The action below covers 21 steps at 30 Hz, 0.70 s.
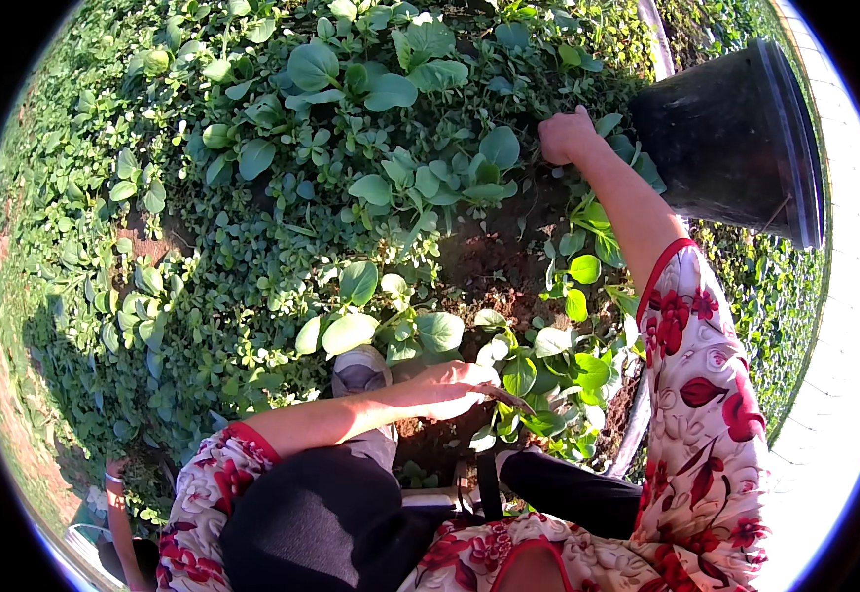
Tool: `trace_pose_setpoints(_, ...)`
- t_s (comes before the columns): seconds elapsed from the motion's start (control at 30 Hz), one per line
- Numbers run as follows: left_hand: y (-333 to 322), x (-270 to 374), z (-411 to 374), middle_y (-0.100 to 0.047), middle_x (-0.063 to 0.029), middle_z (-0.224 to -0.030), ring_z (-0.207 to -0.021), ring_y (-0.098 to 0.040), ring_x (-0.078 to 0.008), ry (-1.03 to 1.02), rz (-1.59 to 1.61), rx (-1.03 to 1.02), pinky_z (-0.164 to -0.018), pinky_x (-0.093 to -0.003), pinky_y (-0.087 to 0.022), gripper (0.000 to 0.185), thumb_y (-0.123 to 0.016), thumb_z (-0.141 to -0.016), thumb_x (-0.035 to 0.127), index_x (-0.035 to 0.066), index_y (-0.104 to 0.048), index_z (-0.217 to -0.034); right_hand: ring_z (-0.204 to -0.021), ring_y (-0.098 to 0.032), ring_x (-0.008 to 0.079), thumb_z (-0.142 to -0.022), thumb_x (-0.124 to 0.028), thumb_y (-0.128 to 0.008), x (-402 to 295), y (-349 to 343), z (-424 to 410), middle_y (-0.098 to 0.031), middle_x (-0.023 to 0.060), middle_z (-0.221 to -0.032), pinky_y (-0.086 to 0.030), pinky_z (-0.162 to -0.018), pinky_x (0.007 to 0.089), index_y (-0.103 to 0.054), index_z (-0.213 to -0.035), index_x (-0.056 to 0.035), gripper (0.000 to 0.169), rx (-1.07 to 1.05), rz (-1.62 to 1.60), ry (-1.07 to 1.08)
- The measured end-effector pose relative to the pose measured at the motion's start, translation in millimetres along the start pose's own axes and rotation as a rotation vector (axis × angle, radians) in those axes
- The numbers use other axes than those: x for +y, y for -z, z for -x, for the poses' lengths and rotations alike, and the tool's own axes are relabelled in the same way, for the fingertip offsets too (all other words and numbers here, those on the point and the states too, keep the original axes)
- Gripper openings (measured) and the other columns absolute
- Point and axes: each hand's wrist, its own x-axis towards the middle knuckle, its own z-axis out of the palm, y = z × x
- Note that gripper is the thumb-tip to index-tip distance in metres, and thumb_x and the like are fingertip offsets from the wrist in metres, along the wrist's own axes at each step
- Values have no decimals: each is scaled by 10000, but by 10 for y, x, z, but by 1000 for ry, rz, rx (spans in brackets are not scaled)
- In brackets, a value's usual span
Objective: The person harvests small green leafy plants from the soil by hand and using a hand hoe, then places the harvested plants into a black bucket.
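My left hand (448,388) is closed around a small hand tool with a dark, slightly curved end (508,398). That end points right, into a broad-leaved green seedling (548,370) in front of my legs. Farther out, my right hand (567,137) reaches down with curled fingers into low weeds (526,111) beside a black plastic bucket (726,140). Its fingertips are hidden, so whether it grips any stems is unclear. Another broad-leaved plant (430,177) grows left of this hand, and bare reddish soil (482,251) shows between the two hands.
Dense small-leaved weeds (252,222) cover the ground on the left. A pale hose (633,429) runs along the right side. My shoe (361,370) stands near my left forearm. At the lower left are another person's arm (116,510) and part of a pale container (86,544).
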Motion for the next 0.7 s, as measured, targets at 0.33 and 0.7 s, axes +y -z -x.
trace_pose_setpoints(0.33, -82, -27, -85, -603, -109, -758, -702, -609, -251, -121, -62, 30, -620, -353, -473, 202, -522, -817, 35, 65, -547, -1015, -985, -591, 348, -740, -227, -494, 618, 203, 647, -640, 193, -1001, -372, -906, 488, -621, -1049, -85, 363, 404, -482, -141)
trace_pose_setpoints(0.7, 9, 181, 11, -633, -82, -820, -797, -626, -199, -115, -90, 26, -695, -323, -484, 206, -504, -823, 27, 66, -587, -1008, -934, -617, 320, -834, -343, -577, 3146, 715, 2711, -635, 150, -1053, -468, -823, 421, -573, -1157, -79, 417, 951, -94, -622)
